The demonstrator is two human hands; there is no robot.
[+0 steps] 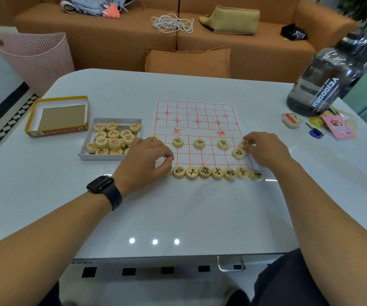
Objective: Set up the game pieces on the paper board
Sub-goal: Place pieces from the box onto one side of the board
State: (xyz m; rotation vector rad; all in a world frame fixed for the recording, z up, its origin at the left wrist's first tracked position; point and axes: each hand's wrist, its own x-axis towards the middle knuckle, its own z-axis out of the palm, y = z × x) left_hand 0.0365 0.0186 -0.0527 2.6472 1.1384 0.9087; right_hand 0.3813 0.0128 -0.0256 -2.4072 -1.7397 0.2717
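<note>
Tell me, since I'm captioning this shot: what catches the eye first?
Two hands over a red-lined paper board mid-table: the left hand at its near-left corner, the right hand pinching a piece at its right edge. A row of pieces lines the near edge; a tray of red-marked pieces sits left.

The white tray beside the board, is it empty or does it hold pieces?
Not empty: the white tray holds a heap of red-lettered pieces.
</note>
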